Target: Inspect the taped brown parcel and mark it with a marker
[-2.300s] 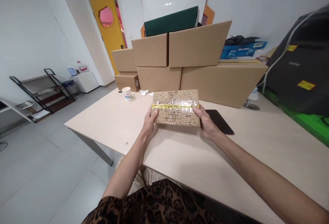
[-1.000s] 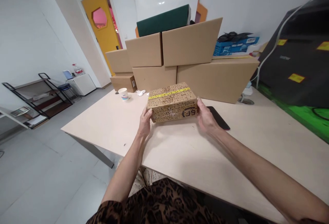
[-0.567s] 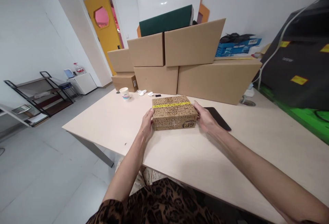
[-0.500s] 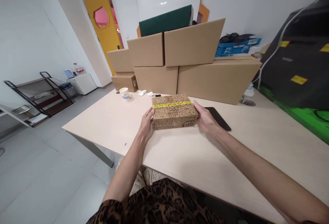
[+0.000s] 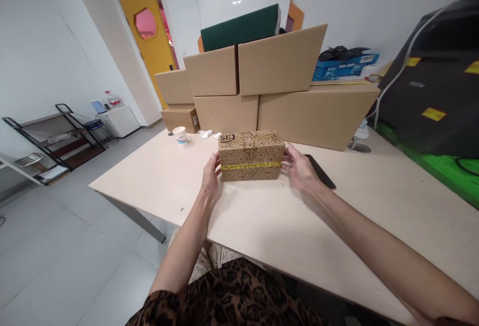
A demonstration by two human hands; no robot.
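Note:
Between my hands is a small cardboard box (image 5: 251,156), brown with dark speckles. Yellow tape runs across the face turned toward me, and a black printed logo shows on its top at the left. My left hand (image 5: 211,172) presses against the box's left end, fingers partly hidden behind it. At the right end, my right hand (image 5: 299,167) holds the box with its fingers along the side. The box is upright at the tabletop; whether its underside rests fully on the table I cannot tell. A black flat pad (image 5: 321,171) lies just beyond my right wrist.
Large plain cardboard boxes (image 5: 318,116) are stacked along the back of the pale table (image 5: 157,176), with a dark green box (image 5: 241,28) on top. A paper cup (image 5: 180,135) and crumpled tissues (image 5: 205,134) are at the back left. A black-covered object (image 5: 430,91) stands at the right.
Held between both hands, the speckled box has been turned over: the yellow tape went from its top to the face toward me, and the logo from the front to the top.

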